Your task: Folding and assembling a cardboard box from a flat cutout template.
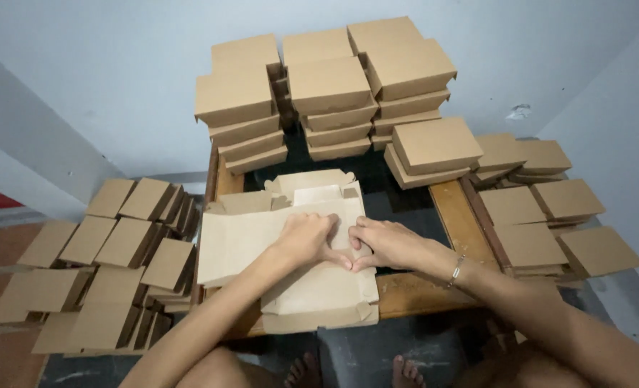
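**Pressing a flat carton blank on the low table**

I see my left hand (306, 237) and right hand (385, 243) spread open, palms pressing the flat cardboard blank (319, 287), gripping nothing. It lies on a stack of blanks on the wooden table (463, 226). It looks light, thin and easily creased; I'd take it by the side flaps. Folded boxes (330, 86) stand behind.

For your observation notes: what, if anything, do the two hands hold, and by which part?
Nothing is gripped: left hand and right hand press flat on the middle panel of the unfolded brown cardboard box blank.
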